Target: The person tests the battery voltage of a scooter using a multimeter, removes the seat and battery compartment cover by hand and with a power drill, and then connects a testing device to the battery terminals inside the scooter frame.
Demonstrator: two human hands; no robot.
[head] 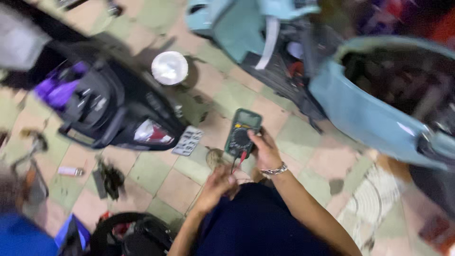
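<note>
A dark green handheld multimeter (242,132) with a round dial is held up in my right hand (265,150), which wears a metal bracelet on the wrist. Red and black test leads (238,160) hang from the meter's lower end. My left hand (215,186) is closed around those leads just below the meter, over my dark-clothed lap. The picture is blurred, so the finger detail is unclear.
A light blue scooter body (369,106) fills the upper right. The rear of a black scooter (113,109) with a red tail light lies at left, a number plate (187,141) beside it. A round white lamp (169,68) and small parts (110,179) rest on the tiled floor.
</note>
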